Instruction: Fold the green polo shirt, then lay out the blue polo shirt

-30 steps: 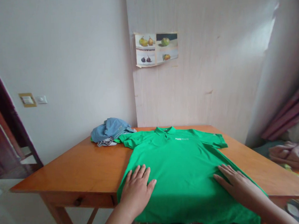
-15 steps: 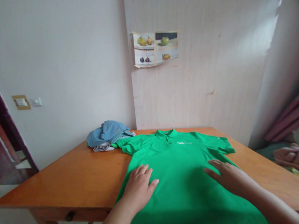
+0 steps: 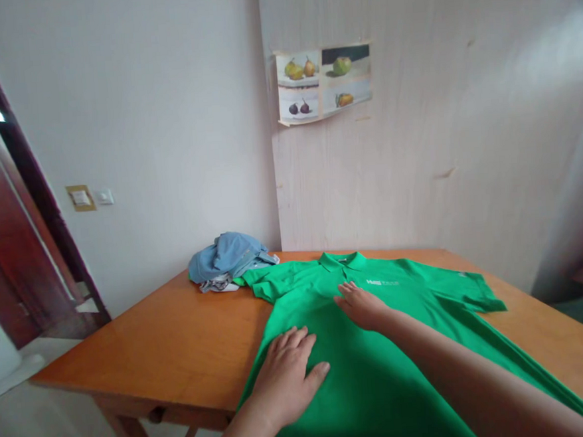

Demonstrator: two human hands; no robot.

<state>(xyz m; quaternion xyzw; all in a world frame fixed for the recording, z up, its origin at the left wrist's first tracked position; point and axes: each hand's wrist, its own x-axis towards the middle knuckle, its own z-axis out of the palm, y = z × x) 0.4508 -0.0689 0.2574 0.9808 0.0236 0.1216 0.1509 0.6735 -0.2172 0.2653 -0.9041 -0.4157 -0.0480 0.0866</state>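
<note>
A green short-sleeved polo shirt (image 3: 382, 378) lies spread face up on the wooden table, its collar at the far edge and white lettering on the chest. My left hand (image 3: 290, 375) is over the lower left side of the shirt, fingers stretched out and palm down. Farther up, my right hand (image 3: 361, 305) reaches across to the chest just below the button placket, with its fingers extended. Neither hand grips the fabric. Whether each palm presses on the cloth or hovers just above it, I cannot tell.
A crumpled pile of blue and grey clothes (image 3: 229, 257) sits at the table's far left, touching the left sleeve. The wooden table (image 3: 181, 353) stands against a wall with a fruit picture sheet (image 3: 322, 83). A dark red door (image 3: 17, 231) is at the left.
My right hand has moved left and farther up, from the shirt's right side to its chest. My left hand stays over the left side. The view has turned slightly left.
</note>
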